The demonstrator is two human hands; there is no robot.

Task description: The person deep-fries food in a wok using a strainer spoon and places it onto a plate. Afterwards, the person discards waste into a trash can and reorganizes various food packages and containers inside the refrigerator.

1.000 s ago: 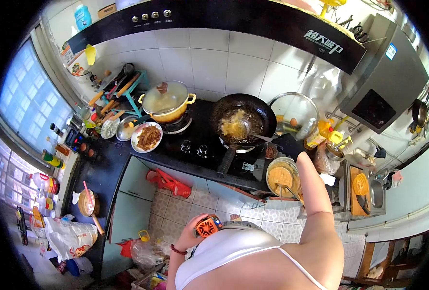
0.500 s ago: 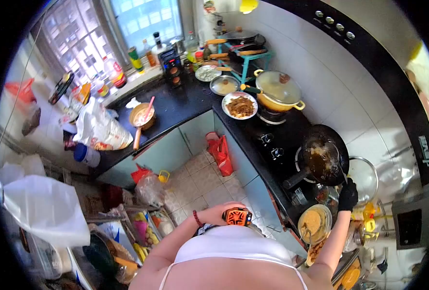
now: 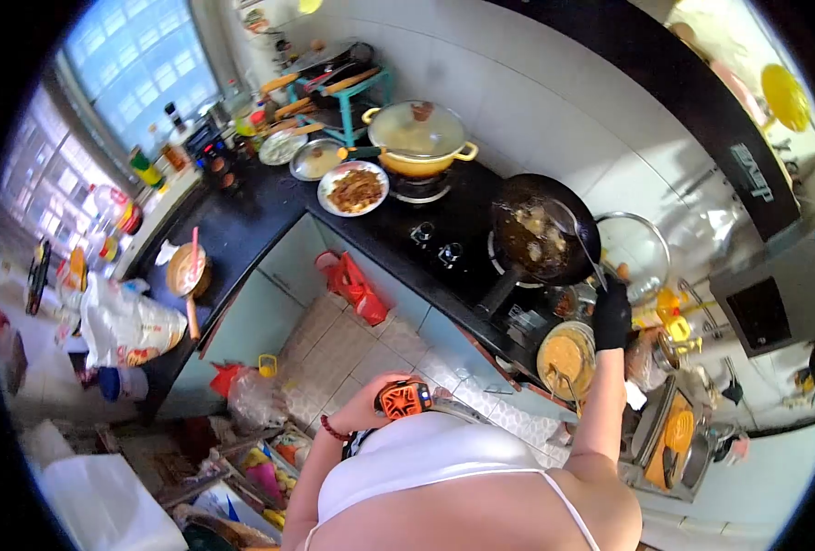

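My right hand (image 3: 611, 317), in a black glove, is closed on the handle of a long metal cooking utensil (image 3: 593, 259). The utensil's head reaches into a black wok (image 3: 509, 253), where pieces of food (image 3: 538, 234) sit in dark, bubbling oil. Close to my right wrist is a bowl of orange-tan batter (image 3: 565, 356) with a spoon in it. At my waist, my left hand (image 3: 371, 399) has its fingers curled along an orange and black device (image 3: 403, 399); a red bead bracelet circles that wrist.
Behind the wok, a glass lid (image 3: 642, 262) leans by the wall. A yellow lidded pot (image 3: 417, 138) stands on the back burner beside a plate of browned food (image 3: 352, 189). Along the counter are a small saucepan (image 3: 187, 275) and a white bag (image 3: 127, 321).
The view has swung right, so the counter shifts left. The utensil in my right hand now reaches further up the wok's right side, and the food pieces show more clearly.
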